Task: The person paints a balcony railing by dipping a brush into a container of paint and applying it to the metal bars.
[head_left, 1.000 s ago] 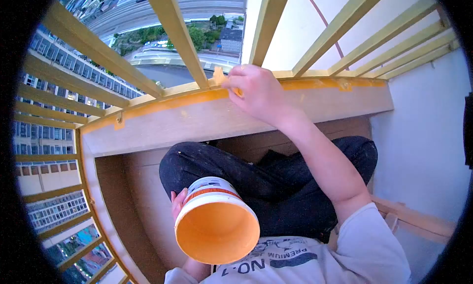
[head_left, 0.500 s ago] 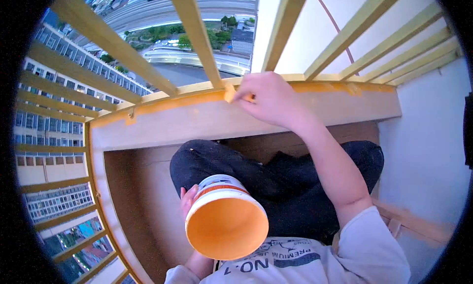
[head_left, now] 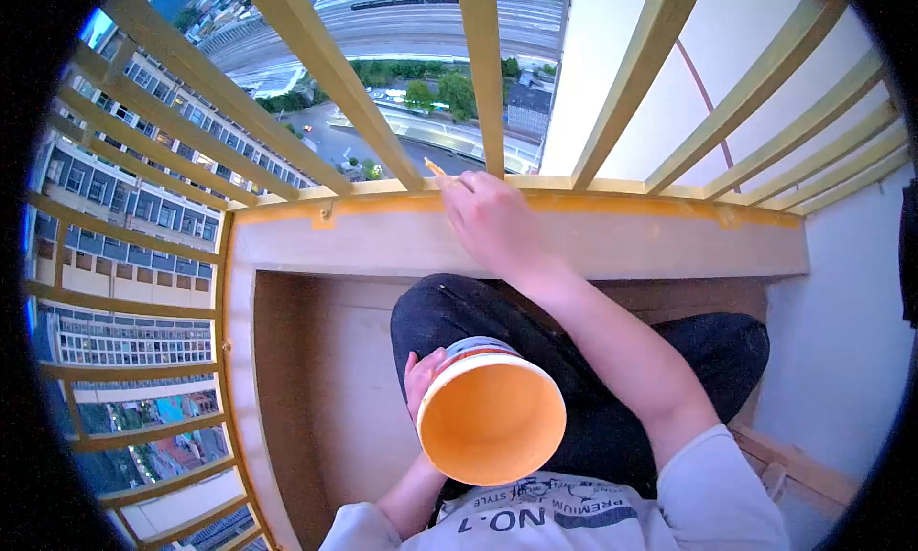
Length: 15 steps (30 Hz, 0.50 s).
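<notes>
My left hand (head_left: 419,381) is closed around the side of a white paint bucket (head_left: 492,417), which is tilted so its mouth faces me above my lap. Orange-yellow paint coats the inside. At the base of the yellow railing (head_left: 535,182), my right hand (head_left: 492,216) is closed on a small paintbrush (head_left: 434,166). Its yellow tip sticks out to the left past my fingers, over the bottom rail; most of the brush is hidden by the hand. I cannot tell whether the tip touches the rail.
A pale ledge (head_left: 622,241) with an orange-yellow painted strip runs below the railing. My crossed legs in dark trousers (head_left: 459,312) fill the space under it. A white wall (head_left: 851,293) stands to the right, with a wooden piece (head_left: 798,465) below. Buildings and rail tracks lie far down outside.
The view has shifted left, so the scene sits further right. My right hand has moved left along the railing with the brush, whose tip now points up. My left hand still holds the bucket.
</notes>
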Tool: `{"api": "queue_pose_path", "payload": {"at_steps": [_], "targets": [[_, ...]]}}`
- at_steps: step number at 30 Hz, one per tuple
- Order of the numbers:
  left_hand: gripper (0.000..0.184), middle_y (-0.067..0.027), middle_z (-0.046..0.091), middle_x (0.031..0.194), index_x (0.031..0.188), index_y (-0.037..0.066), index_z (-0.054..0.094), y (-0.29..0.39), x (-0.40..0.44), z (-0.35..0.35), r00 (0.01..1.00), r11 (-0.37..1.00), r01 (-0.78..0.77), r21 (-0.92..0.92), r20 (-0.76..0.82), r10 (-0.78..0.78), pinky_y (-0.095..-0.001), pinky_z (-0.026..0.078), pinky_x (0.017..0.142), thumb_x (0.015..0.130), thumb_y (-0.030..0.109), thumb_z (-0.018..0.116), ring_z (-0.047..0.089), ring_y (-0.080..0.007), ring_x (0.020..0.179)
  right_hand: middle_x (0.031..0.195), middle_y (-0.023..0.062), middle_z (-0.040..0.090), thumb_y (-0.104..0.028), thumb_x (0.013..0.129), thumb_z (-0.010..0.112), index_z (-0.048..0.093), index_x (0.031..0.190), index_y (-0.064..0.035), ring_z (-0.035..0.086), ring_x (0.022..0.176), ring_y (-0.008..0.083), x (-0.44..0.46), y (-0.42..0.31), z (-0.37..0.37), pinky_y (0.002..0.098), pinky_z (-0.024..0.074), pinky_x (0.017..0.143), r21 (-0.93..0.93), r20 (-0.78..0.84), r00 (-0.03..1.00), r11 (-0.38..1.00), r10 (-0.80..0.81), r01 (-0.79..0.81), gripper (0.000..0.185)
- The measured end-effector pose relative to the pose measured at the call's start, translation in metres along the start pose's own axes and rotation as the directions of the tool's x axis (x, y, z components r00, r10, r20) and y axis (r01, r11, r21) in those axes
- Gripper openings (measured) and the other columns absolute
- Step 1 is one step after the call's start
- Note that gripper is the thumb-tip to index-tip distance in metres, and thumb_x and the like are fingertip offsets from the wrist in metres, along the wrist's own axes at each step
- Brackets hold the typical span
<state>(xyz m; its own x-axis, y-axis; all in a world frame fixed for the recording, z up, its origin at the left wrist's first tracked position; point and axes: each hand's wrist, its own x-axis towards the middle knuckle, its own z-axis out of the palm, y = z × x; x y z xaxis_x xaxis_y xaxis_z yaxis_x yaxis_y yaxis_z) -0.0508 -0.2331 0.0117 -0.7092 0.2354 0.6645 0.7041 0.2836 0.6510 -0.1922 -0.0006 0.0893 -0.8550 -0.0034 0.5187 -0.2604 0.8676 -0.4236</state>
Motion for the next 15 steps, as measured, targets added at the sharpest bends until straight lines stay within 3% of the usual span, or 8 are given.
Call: {"api": "queue_pose_path", "payload": {"at_steps": [2, 4, 8, 10, 11, 13, 14, 15], "targets": [[0.058, -0.0155, 0.067, 0.128, 0.144, 0.009, 0.045, 0.001, 0.001, 0.000, 1.000, 1.000, -0.005, -0.005, 0.001, 0.005, -0.0602, 0.034, 0.116, 0.095, 0.028, 0.071, 0.064, -0.0338, 0.121, 0.096, 0.0162, 0.071, -0.010, 0.097, 0.056, 0.072, 0.106, -0.0002, 0.071, 0.095, 0.0318, 0.006, 0.002, 0.025, 0.0425, 0.0585, 0.081, 0.049, -0.026, 0.994, 0.993, 0.109, -0.107, 0.020], [0.058, -0.0154, 0.067, 0.127, 0.144, 0.009, 0.045, 0.000, 0.001, -0.002, 1.000, 1.000, -0.001, -0.007, 0.003, 0.001, -0.0601, 0.034, 0.116, 0.095, 0.028, 0.071, 0.064, -0.0338, 0.121, 0.099, 0.0201, 0.074, -0.013, 0.099, 0.058, 0.073, 0.110, 0.0016, 0.073, 0.094, 0.0311, 0.005, -0.003, 0.038, 0.0417, 0.0579, 0.080, 0.572, 0.041, 0.912, 0.738, 0.409, -0.357, 0.023], [0.058, -0.0153, 0.067, 0.127, 0.143, 0.008, 0.045, 0.001, 0.001, -0.003, 1.000, 1.000, 0.004, -0.011, -0.002, -0.004, -0.0599, 0.035, 0.116, 0.095, 0.028, 0.071, 0.064, -0.0338, 0.121, 0.097, 0.0185, 0.076, -0.014, 0.100, 0.063, 0.073, 0.119, 0.0021, 0.076, 0.086, 0.0225, -0.014, 0.006, 0.030, 0.0329, 0.0594, 0.079, 0.634, 0.068, 0.883, 0.663, 0.465, -0.398, 0.027], [0.058, -0.0152, 0.068, 0.127, 0.143, 0.008, 0.046, 0.001, 0.002, -0.003, 1.000, 1.000, 0.004, -0.012, -0.005, -0.004, -0.0599, 0.035, 0.116, 0.095, 0.027, 0.071, 0.064, -0.0338, 0.121, 0.091, 0.0150, 0.077, -0.015, 0.101, 0.062, 0.074, 0.116, 0.0014, 0.075, 0.080, 0.0181, -0.009, 0.008, 0.038, 0.0318, 0.0599, 0.074, 0.335, -0.352, 0.905, 0.935, 0.240, -0.117, 0.025], [0.058, -0.0152, 0.068, 0.127, 0.143, 0.008, 0.046, 0.001, 0.003, -0.003, 1.000, 1.000, 0.000, -0.013, -0.008, 0.000, -0.0598, 0.035, 0.116, 0.095, 0.027, 0.071, 0.064, -0.0338, 0.122, 0.091, 0.0150, 0.077, -0.015, 0.101, 0.062, 0.074, 0.116, 0.0014, 0.075, 0.080, 0.0181, -0.013, 0.006, 0.040, 0.0318, 0.0599, 0.074, 0.340, -0.352, 0.905, 0.933, 0.241, -0.116, 0.025], [0.058, -0.0151, 0.068, 0.127, 0.143, 0.008, 0.046, 0.001, 0.005, -0.002, 1.000, 1.000, -0.007, -0.029, -0.017, 0.007, -0.0598, 0.035, 0.116, 0.095, 0.027, 0.071, 0.064, -0.0338, 0.122, 0.091, 0.0133, 0.076, -0.015, 0.102, 0.062, 0.074, 0.119, -0.0001, 0.074, 0.081, 0.0178, -0.017, -0.002, 0.039, 0.0309, 0.0592, 0.075, 0.686, 0.039, 0.922, 0.661, 0.386, -0.305, 0.026], [0.058, -0.0151, 0.068, 0.127, 0.143, 0.008, 0.046, 0.000, 0.008, 0.000, 1.000, 0.999, -0.008, -0.036, -0.024, 0.007, -0.0597, 0.035, 0.116, 0.095, 0.027, 0.071, 0.064, -0.0338, 0.122, 0.091, 0.0133, 0.076, -0.015, 0.102, 0.062, 0.074, 0.119, -0.0001, 0.074, 0.081, 0.0178, -0.015, -0.002, 0.037, 0.0309, 0.0592, 0.075, 0.689, 0.039, 0.925, 0.660, 0.377, -0.298, 0.026], [0.058, -0.0151, 0.068, 0.127, 0.143, 0.008, 0.046, 0.001, 0.010, 0.001, 0.999, 0.998, -0.020, -0.063, -0.051, 0.017, -0.0597, 0.035, 0.116, 0.094, 0.027, 0.071, 0.064, -0.0338, 0.122, 0.090, 0.0128, 0.077, -0.015, 0.102, 0.062, 0.073, 0.120, 0.0001, 0.074, 0.080, 0.0173, -0.015, 0.001, 0.034, 0.0309, 0.0590, 0.076, 0.611, -0.118, 0.920, 0.758, 0.374, -0.229, 0.027]]}}
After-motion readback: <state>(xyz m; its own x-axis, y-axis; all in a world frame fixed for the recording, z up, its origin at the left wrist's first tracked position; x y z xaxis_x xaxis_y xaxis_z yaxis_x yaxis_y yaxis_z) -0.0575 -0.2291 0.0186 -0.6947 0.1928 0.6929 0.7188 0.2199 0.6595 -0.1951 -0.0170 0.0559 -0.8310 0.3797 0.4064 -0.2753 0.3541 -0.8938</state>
